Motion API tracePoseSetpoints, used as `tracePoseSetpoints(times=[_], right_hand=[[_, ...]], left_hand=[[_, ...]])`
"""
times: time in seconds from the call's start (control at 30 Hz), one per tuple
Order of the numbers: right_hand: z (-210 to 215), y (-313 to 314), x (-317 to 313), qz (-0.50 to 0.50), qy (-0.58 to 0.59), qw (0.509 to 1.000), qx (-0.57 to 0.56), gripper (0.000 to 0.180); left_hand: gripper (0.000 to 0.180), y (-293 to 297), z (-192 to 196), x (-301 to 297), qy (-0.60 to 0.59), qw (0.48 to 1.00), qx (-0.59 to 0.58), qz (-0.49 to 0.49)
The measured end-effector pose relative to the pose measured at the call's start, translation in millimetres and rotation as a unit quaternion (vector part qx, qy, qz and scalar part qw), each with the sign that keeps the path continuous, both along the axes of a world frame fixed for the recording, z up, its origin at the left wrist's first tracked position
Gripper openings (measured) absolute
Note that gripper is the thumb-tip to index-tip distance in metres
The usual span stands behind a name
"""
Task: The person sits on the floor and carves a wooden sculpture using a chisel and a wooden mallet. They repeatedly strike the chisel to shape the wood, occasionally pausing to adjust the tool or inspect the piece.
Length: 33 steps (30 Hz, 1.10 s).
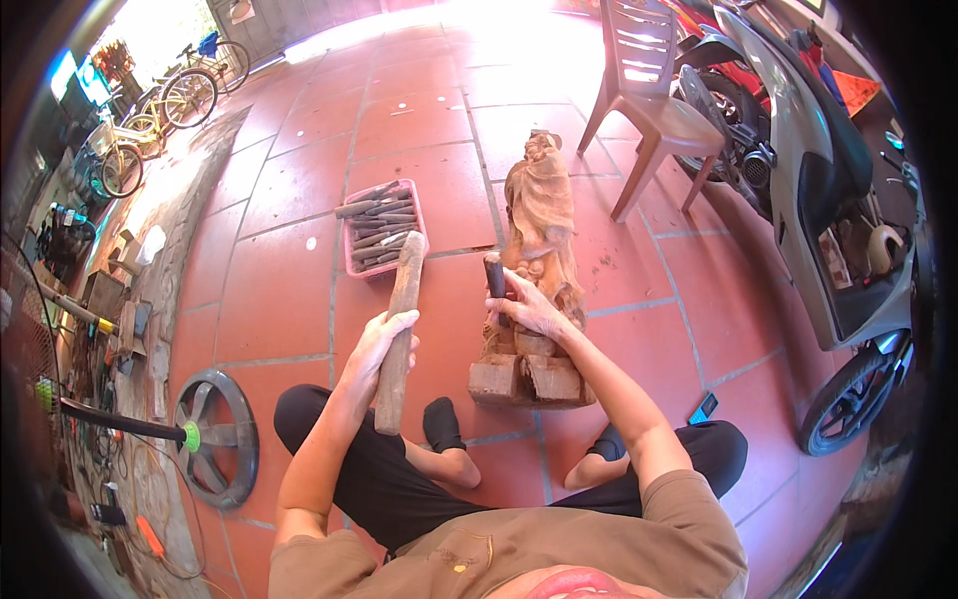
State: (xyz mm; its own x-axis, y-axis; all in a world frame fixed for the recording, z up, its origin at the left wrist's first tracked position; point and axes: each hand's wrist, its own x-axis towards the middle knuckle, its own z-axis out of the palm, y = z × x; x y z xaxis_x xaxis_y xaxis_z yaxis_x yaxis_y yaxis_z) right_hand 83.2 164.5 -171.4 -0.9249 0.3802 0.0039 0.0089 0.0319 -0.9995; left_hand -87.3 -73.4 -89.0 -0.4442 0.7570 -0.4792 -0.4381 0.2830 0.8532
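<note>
My left hand [383, 341] is wrapped round a pale, worn wooden club [403, 290], held upright at a slight tilt. In my right hand [532, 305] is a carving chisel [494, 272], its dark handle end pointing up. The chisel's blade is hidden behind my hand and the carving. A carved wooden statue [541, 205] of a robed figure lies on the tiles in front of me, its blocky base [529, 381] nearest me. My right hand is at the lower part of the statue, along its left side.
A pink basket [421, 215] of dark-handled tools stands left of the statue. Beyond it on the right are a brown plastic chair [664, 118] and a motorbike [798, 180]. A phone-like device [704, 407] lies by my right knee; a round stand base [217, 439] is at left.
</note>
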Motion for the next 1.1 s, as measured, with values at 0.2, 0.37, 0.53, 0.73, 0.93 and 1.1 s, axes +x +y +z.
tracePoseSetpoints(times=[0.2,0.37,0.53,0.73,0.93,1.1], right_hand=[[0.8,0.0,-0.5,0.006,-0.014,1.000,-0.009,0.037],[0.8,-2.0,-2.0,0.000,0.008,1.000,-0.010,0.036],[-1.6,0.4,-2.0,0.003,0.003,1.000,-0.007,0.037],[-3.4,0.9,-1.2,-0.003,0.007,1.000,0.008,0.037],[0.7,-0.7,-0.8,0.000,-0.006,1.000,-0.004,0.041],[0.5,-1.4,-1.4,0.002,0.010,1.000,-0.004,0.039]], left_hand=[[0.033,4.2,4.4,5.3,0.003,1.000,0.000,-0.009],[0.033,4.4,3.4,5.5,0.004,1.000,-0.004,-0.011],[0.034,5.9,1.2,5.5,0.001,1.000,0.002,-0.009],[0.032,4.7,6.8,8.0,0.005,1.000,0.001,-0.012],[0.033,1.3,3.2,4.8,0.011,1.000,0.002,-0.018],[0.032,2.8,4.1,6.1,0.015,1.000,-0.001,-0.025]])
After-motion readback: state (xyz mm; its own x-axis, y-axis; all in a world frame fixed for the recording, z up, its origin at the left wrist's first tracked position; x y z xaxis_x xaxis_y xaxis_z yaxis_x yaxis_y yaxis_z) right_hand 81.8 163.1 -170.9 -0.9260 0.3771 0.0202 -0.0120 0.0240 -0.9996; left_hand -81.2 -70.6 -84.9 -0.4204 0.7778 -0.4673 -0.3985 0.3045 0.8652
